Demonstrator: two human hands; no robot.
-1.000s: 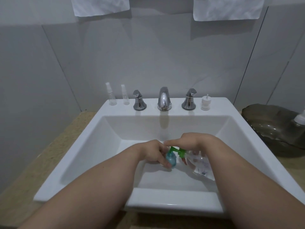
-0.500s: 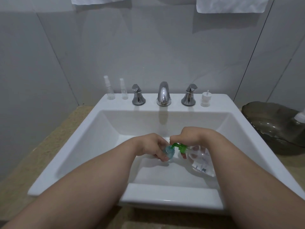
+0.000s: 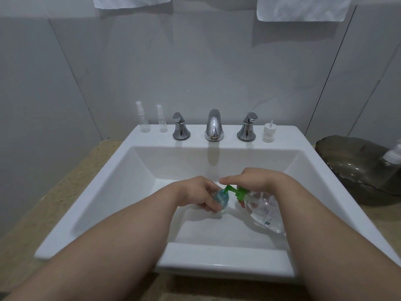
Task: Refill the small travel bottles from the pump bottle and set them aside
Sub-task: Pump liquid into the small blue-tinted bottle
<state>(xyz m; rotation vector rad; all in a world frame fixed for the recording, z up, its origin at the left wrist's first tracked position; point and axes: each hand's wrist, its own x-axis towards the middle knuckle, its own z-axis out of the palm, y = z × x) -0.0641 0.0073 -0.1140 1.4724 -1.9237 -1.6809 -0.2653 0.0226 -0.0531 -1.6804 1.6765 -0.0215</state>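
Note:
Over the white sink basin [image 3: 152,166], my left hand [image 3: 195,195] grips a small blue travel bottle [image 3: 221,198]. My right hand [image 3: 253,181] holds a clear pump bottle [image 3: 265,210] with a green pump head [image 3: 235,192], tilted so the green nozzle points into the blue bottle's mouth. The right index finger lies on top of the pump. Two clear spray travel bottles [image 3: 144,119] [image 3: 161,120] stand on the sink's back ledge at the left. A small white cap piece [image 3: 269,132] stands on the ledge at the right.
A chrome faucet [image 3: 213,126] with two handles [image 3: 180,130] [image 3: 247,128] sits on the back ledge. A dark glass dish [image 3: 351,161] holding a clear bottle with a white cap [image 3: 390,157] lies on the counter at the right. White towels [image 3: 301,7] hang above.
Both hands stay together over the basin with the nozzle at the blue bottle. The view has shifted slightly; the hands show little movement.

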